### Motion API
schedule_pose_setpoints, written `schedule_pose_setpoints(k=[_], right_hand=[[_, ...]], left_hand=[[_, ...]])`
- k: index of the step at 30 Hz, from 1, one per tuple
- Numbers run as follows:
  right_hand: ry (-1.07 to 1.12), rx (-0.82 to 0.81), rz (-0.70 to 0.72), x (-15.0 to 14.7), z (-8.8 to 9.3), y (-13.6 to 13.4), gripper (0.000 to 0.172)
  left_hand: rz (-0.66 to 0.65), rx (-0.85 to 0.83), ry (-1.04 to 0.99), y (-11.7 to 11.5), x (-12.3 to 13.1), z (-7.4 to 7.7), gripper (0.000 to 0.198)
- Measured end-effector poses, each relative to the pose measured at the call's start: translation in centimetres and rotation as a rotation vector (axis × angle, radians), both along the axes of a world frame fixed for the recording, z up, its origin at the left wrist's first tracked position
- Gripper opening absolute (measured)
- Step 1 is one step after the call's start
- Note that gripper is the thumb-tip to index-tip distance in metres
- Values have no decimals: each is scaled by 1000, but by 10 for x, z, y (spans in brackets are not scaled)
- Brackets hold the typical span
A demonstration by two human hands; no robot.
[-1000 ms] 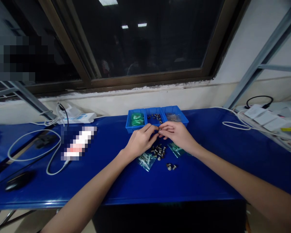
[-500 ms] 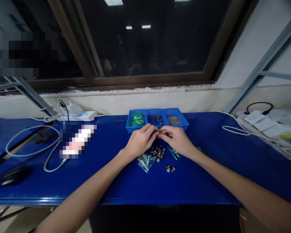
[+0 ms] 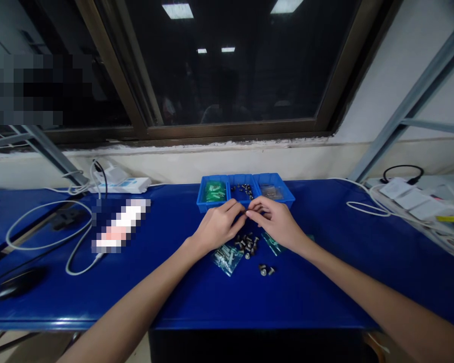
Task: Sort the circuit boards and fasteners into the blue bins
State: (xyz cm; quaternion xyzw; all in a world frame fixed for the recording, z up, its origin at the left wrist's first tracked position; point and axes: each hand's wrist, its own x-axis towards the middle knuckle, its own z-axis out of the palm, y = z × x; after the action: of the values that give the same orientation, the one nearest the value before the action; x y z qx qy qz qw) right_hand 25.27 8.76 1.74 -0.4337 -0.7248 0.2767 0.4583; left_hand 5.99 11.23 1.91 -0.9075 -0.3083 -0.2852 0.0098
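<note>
My left hand [image 3: 220,224] and my right hand [image 3: 271,221] meet fingertip to fingertip just in front of the blue bins. Both are closed in a pinch; whatever sits between the fingers is too small and hidden to make out. Below them lies a loose pile of metal screws [image 3: 247,245]. Under my left wrist is a clear bag of pale, slim parts [image 3: 228,258]. A greenish bag [image 3: 273,244] is partly covered by my right hand. Nearer the table's front, a few screws [image 3: 264,270] lie apart from the pile.
Three joined blue bins stand at the back: the left bin [image 3: 201,195] with green bags, the middle with small dark metal parts, the right with a clear bag. A black mouse [image 3: 20,283], white cable [image 3: 70,259] and power strip [image 3: 126,186] lie left. White adapters [image 3: 412,196] sit right.
The view has tilted up slightly, so the table sits lower in the picture. My right fingers have shifted a little at the pinch; both hands stay together.
</note>
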Motion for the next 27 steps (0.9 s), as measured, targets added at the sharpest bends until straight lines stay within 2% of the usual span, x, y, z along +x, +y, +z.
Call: schedule_pose_setpoints(k=[4, 10, 14, 18, 22, 27], right_hand=[[44, -10, 22, 0, 0, 0, 13], [-7, -5, 29, 4, -3, 3, 17], [-30, 14, 43, 2, -5, 5, 12], [-174, 125, -5, 0, -2, -1, 7], [-355, 309, -49, 1, 3, -5, 15], [-604, 405, -175, 5, 11, 25, 24]], left_hand=[[7, 9, 48, -2, 1, 0, 27], [22, -14, 39, -3, 3, 0, 30], [30, 2, 47, -2, 3, 0, 31], [36, 8, 33, -1, 3, 0, 33], [37, -32, -53, 0, 4, 0, 32], [55, -79, -126, 1, 3, -1, 22]])
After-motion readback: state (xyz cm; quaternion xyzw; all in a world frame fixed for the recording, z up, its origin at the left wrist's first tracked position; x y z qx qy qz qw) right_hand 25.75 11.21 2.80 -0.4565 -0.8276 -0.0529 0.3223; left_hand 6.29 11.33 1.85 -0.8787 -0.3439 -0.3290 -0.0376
